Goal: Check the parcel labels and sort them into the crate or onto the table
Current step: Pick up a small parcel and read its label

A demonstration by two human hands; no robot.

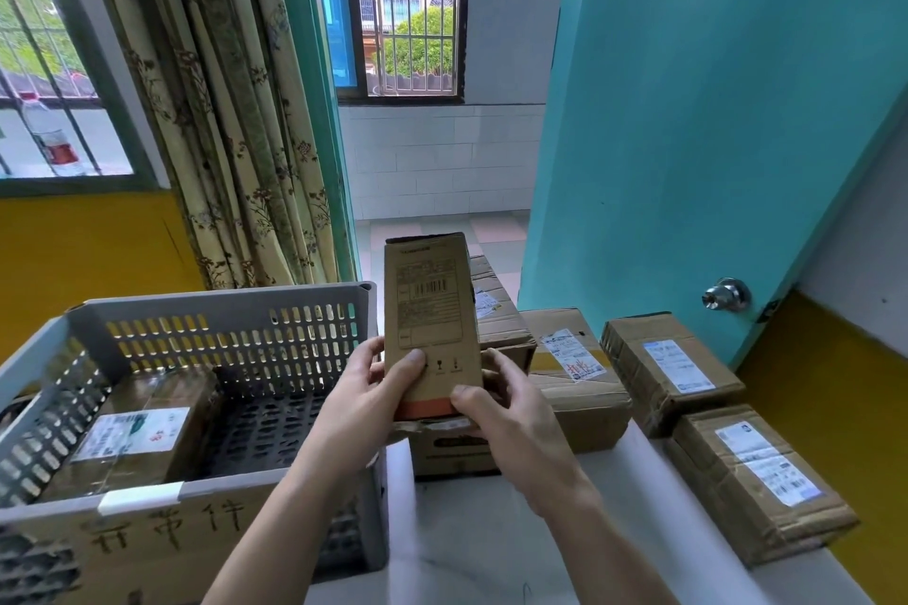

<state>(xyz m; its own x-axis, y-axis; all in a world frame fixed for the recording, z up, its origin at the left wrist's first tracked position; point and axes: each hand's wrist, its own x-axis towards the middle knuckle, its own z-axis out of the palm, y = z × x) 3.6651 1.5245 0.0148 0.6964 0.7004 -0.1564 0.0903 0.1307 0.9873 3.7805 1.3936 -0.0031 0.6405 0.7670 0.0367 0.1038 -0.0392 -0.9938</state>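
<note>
Head view: both hands, left (361, 391) and right (506, 413), are gripping an upright parcel (430, 324) by its lower end, label facing the camera, between the crate (221, 310) and the table (491, 535).

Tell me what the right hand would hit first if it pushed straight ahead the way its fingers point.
Probably the stacked cardboard parcels just behind the held box that the right hand grips; depth is hard to judge.

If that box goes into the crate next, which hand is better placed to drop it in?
Probably the left hand: it grips the box on the side next to the crate. The right hand would have to cross over.
</note>
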